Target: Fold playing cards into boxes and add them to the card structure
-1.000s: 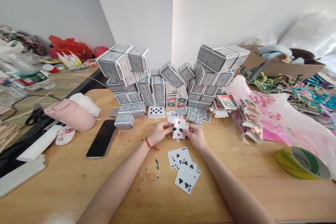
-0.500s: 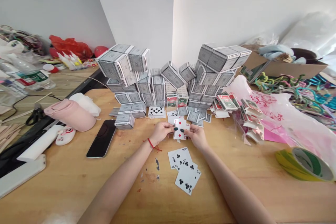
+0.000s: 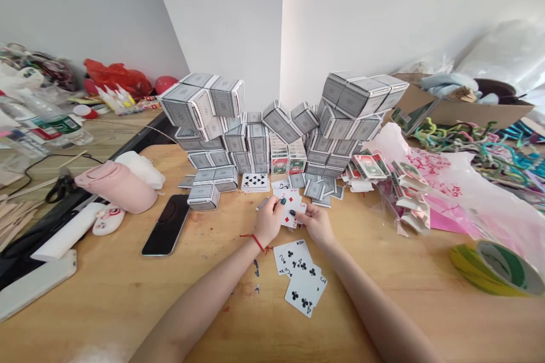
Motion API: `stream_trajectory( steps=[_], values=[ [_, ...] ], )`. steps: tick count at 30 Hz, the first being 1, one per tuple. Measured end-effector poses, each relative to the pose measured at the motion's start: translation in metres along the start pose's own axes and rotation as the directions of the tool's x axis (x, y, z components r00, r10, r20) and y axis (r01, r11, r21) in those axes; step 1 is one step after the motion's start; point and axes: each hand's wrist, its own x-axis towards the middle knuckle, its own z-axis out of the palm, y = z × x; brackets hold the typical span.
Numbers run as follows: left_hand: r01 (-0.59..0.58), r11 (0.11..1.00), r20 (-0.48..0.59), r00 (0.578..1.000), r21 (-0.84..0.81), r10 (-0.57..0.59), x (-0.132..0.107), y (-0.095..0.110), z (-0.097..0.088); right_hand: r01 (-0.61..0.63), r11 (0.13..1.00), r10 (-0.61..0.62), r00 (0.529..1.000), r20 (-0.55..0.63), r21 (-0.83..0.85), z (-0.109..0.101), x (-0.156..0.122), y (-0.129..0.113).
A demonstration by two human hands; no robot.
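The cards, pinched between the left hand and right hand, are now tilted from straight, their long axis pointed away and slightly rightward.

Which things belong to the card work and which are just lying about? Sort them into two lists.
Likely part of the job:
- red cards, held by the left hand and right hand
- club cards
- card blocks

Apparently just lying about:
- phone
- mouse
- red bag
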Motion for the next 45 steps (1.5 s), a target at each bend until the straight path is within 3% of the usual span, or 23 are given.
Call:
stream_trajectory(
  steps=[7, 19, 23, 27, 31, 35, 40, 45],
  values=[
    [-0.095, 0.957, -0.027, 0.994, 0.275, 0.106, -0.004, 0.005, -0.003, 0.004, 1.0, -0.004, 1.0, 0.022, 0.03, 0.008, -0.006, -0.002],
    [-0.122, 0.966, -0.04, 0.99, 0.228, 0.134, -0.001, 0.002, -0.006, -0.007, 1.0, 0.006, 0.999, 0.032, 0.007, 0.011, -0.008, -0.004],
    [-0.132, 0.957, -0.053, 0.987, 0.26, 0.151, -0.001, 0.0, -0.006, 0.014, 1.0, -0.018, 0.988, 0.151, 0.024, 0.005, -0.006, -0.009],
    [-0.173, 0.897, -0.064, 0.974, 0.408, 0.217, 0.001, -0.003, -0.008, 0.039, 0.999, -0.048, 0.963, 0.265, 0.039, 0.003, -0.006, -0.01],
    [-0.223, 0.822, -0.044, 0.957, 0.524, 0.287, -0.001, -0.006, -0.005, 0.091, 0.995, -0.082, 0.977, 0.194, -0.041, 0.005, -0.008, -0.008],
    [-0.272, 0.779, -0.028, 0.937, 0.565, 0.347, -0.007, -0.003, -0.002, 0.146, 0.958, -0.135, 0.989, 0.061, -0.246, 0.01, -0.012, -0.006],
    [-0.439, 0.743, 0.084, 0.882, 0.506, 0.464, -0.018, 0.012, 0.001, 0.139, 0.861, -0.238, 0.96, -0.146, -0.489, 0.018, -0.02, -0.002],
    [-0.556, 0.654, 0.196, 0.818, 0.514, 0.541, -0.025, 0.022, 0.002, 0.146, 0.875, -0.246, 0.955, -0.164, -0.462, 0.019, -0.024, 0.0]
  ],
)
